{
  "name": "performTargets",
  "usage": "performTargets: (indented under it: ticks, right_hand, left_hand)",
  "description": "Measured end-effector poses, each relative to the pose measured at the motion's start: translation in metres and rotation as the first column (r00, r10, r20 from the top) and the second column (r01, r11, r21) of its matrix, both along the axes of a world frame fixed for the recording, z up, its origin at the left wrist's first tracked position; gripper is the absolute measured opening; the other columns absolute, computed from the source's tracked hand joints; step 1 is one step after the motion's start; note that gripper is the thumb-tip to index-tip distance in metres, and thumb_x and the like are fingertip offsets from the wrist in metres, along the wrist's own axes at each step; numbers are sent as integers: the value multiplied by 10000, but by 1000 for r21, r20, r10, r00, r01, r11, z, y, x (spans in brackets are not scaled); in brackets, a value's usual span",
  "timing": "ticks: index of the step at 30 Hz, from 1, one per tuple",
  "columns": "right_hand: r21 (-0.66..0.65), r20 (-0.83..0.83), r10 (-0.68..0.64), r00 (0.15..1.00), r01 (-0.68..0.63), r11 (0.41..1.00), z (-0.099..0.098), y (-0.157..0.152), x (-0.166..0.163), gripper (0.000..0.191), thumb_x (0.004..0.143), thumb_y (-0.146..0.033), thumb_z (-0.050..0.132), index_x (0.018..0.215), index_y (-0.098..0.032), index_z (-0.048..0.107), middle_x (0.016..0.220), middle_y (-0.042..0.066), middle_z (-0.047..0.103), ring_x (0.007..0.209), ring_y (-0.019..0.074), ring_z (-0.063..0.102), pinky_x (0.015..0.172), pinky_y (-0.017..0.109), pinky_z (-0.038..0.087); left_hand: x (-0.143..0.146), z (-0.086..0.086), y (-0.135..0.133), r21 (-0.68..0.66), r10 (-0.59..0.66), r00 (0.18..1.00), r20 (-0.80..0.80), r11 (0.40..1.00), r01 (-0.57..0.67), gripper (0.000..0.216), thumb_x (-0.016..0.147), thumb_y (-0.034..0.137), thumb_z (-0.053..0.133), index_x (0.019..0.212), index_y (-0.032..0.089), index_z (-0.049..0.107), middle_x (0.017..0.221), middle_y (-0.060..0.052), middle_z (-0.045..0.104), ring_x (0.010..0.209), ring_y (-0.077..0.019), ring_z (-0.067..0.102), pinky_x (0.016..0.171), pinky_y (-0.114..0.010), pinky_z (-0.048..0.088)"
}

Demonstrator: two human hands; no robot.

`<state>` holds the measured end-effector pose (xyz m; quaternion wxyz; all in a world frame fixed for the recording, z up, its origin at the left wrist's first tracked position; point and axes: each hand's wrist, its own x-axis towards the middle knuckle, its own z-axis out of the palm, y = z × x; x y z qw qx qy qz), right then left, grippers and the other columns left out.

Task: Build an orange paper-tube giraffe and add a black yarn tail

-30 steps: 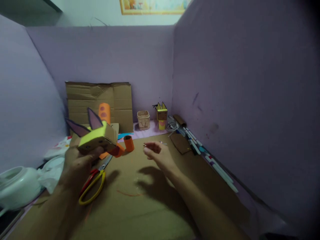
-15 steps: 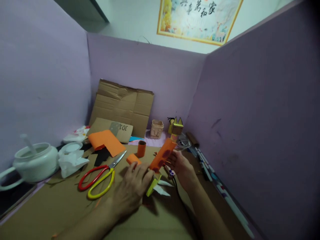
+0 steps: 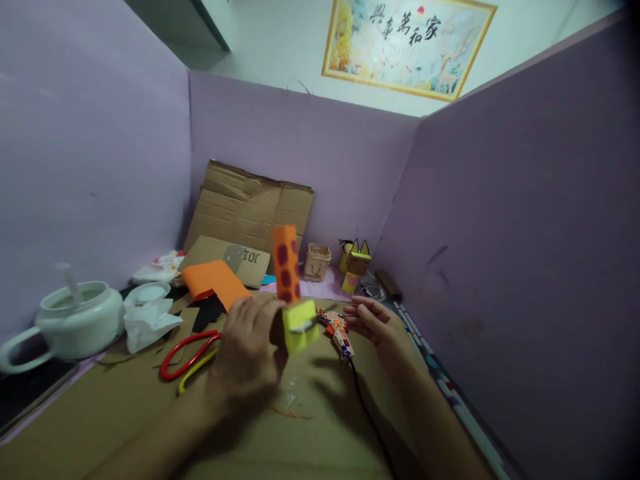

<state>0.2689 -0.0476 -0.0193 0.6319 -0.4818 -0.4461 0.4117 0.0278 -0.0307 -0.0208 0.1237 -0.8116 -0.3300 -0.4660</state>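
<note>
Your left hand (image 3: pixel 247 357) gripped the yellow box (image 3: pixel 299 325), fingers curled around it, with the spotted orange tube (image 3: pixel 286 263) upright just above them. Your right hand (image 3: pixel 375 321) lay open, fingers loosely spread, fingertips just beside the glue gun (image 3: pixel 339 333). Scissors (image 3: pixel 187 353) lay left of your left fingers on the cardboard mat (image 3: pixel 150 427)

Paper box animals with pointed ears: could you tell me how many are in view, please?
1 for certain: the small yellow eared figure standing at the back wall beside the woven basket. The yellow box in the left hand shows no ears from here.
</note>
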Motion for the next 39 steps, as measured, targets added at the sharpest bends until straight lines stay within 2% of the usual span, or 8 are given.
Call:
performTargets:
  ticks: [3,6,13,16,23,29,36,39]
  right_hand:
    - [-55,129,-72,989,79,995,-5,16,10,396,556,-411,750,838,-165,622,780,63,678,671,179,636,647,333,514]
    - [-81,205,-61,977,79,994,-10,42,4,330,492,-255,762,772,-166,613,715,45,661,673,186,628,619,317,506]
    - [-108,381,7,924,37,993,-28,101,-57,637,426,-163,777,1030,-143,575,1038,118,625,945,242,594,809,368,474]
    - [-100,429,32,903,12,995,-37,113,-77,697,415,-188,788,1075,-159,566,1055,95,621,956,247,579,821,373,460]
    - [-23,413,41,910,-35,999,-26,122,-72,258,528,-129,677,780,-158,629,736,-1,643,713,174,584,711,320,465]
    - [69,266,6,964,-25,997,6,72,-34,344,609,-321,681,904,-165,597,830,27,639,759,169,584,722,303,468]
    - [104,60,84,995,-90,990,-5,16,-21,369,560,-270,754,893,-188,618,765,13,644,681,161,580,645,286,461]
    - [101,84,25,996,-34,994,-7,7,-27,366,533,-275,763,863,-180,634,736,11,648,660,157,576,637,284,456]
  left_hand:
    - [-15,28,35,-63,197,979,-50,978,-200,452,632,202,562,1079,169,508,1077,-136,587,989,-313,523,862,-430,356]
    - [-28,48,68,-210,269,954,-134,933,-292,361,661,286,578,1011,195,569,984,-104,626,913,-300,563,759,-389,388]
    - [-31,51,83,-322,544,819,-182,754,-572,440,691,509,576,991,187,576,928,-126,635,867,-324,582,655,-364,387]
    - [-28,54,68,-294,523,821,-229,767,-570,443,739,523,527,1001,167,564,928,-138,622,860,-316,576,677,-371,381]
    - [-24,52,51,-324,487,803,-344,741,-588,392,729,503,540,937,172,571,866,-124,631,826,-313,572,674,-370,364]
    - [7,26,74,-394,316,871,-377,796,-460,472,734,523,507,1038,165,550,959,-136,622,914,-326,552,767,-418,344]
    - [28,7,77,-414,202,887,-416,826,-383,395,700,329,545,1033,121,580,984,-173,619,957,-352,549,859,-505,317]
    - [25,13,51,-503,60,972,-229,847,-171,494,690,255,540,1179,188,502,1165,-116,571,1083,-297,512,904,-427,358]
